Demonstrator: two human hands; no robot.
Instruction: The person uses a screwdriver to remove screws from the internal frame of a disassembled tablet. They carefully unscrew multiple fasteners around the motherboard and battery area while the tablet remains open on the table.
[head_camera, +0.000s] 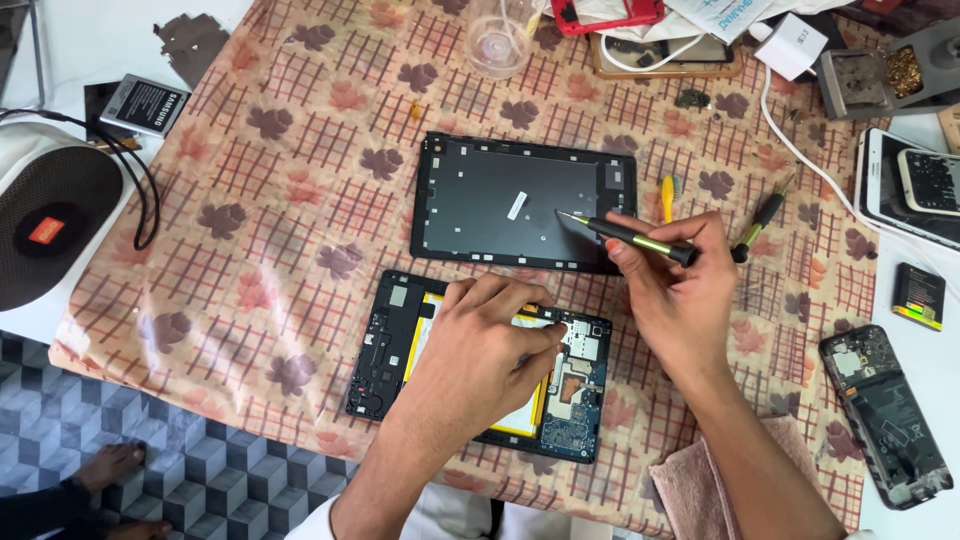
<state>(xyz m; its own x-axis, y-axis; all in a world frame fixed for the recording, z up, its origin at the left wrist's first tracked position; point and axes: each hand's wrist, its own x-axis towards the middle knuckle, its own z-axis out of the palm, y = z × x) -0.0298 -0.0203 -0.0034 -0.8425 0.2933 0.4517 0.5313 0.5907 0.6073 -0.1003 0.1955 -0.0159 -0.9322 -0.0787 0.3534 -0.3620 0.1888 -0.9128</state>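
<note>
Currently left hand (480, 345) rests flat on the opened black tablet chassis with yellow battery and blue circuit board (570, 400), fingertips pressing near its top edge by the board; not gripping anything I can see. Right hand (675, 290) has a closed grip on a slim black precision screwdriver with a green band (630, 236), tip pointing left and hovering over the lower right part of the detached black rectangular tablet back cover (490, 200); contact unclear. Cover lies just above the chassis, both on the desk covered with a leaf-patterned orange cloth (250, 200). A small yellow-handled tool (667, 197) lies right of the cover. Disassembled black phone (885, 415) sits at far right, round black speaker (50, 225) at far left.
</note>
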